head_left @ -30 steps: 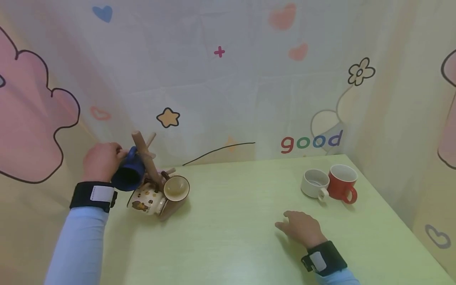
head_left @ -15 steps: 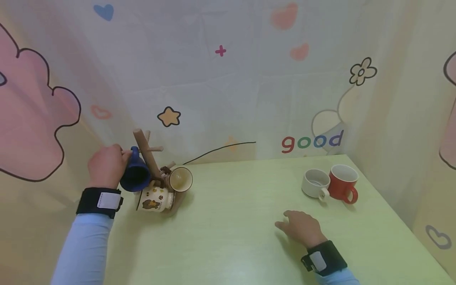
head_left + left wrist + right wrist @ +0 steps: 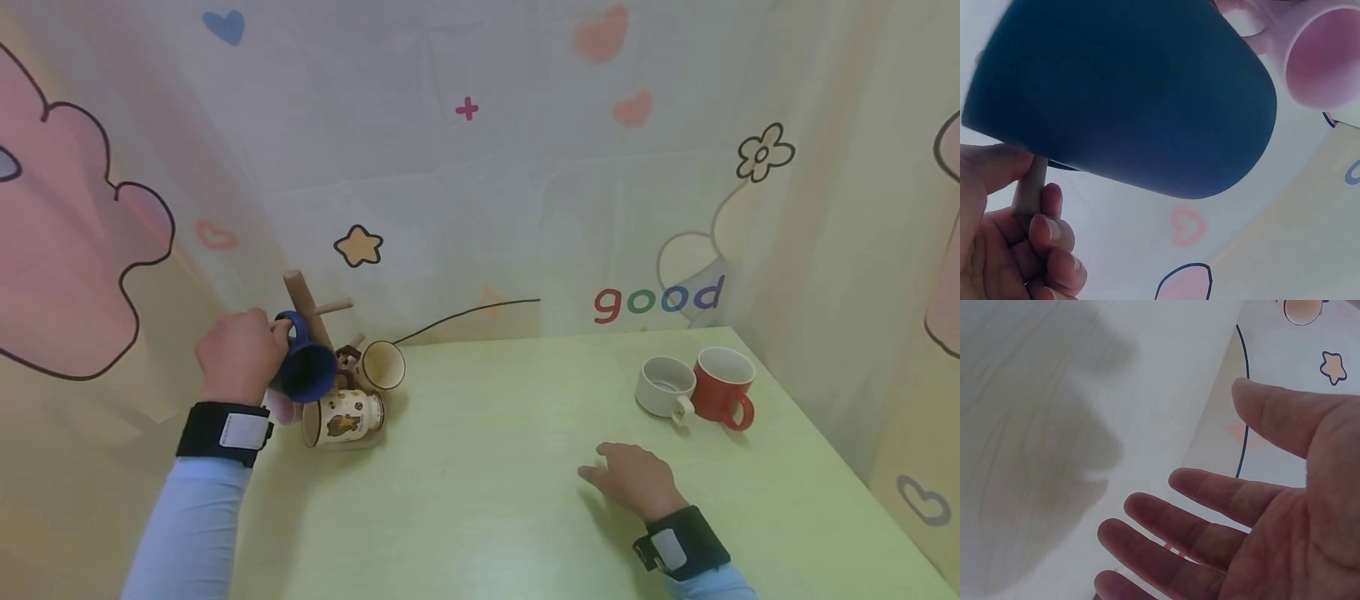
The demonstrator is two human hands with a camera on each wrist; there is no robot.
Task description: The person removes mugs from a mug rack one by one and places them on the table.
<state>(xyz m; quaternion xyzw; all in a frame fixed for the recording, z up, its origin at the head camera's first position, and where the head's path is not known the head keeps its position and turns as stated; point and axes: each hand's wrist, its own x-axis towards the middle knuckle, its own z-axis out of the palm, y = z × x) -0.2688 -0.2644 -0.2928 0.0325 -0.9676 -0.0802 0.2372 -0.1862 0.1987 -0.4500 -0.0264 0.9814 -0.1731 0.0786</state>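
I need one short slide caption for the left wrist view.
Left hand grips a peg beside the blue mug, with a pink mug at upper right.

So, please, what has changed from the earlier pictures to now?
The left hand, gripping a wooden peg, and the blue mug moved rightward; the mug tree turned, its cartoon-print mug swinging rightward and a pink mug coming into view. Unchanged: the right hand, white mug and red mug.

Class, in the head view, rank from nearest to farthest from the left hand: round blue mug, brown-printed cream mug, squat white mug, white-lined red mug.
1. Round blue mug, right beside the left hand.
2. Brown-printed cream mug, lower and to its right.
3. Squat white mug, far over right.
4. White-lined red mug, just right of that.
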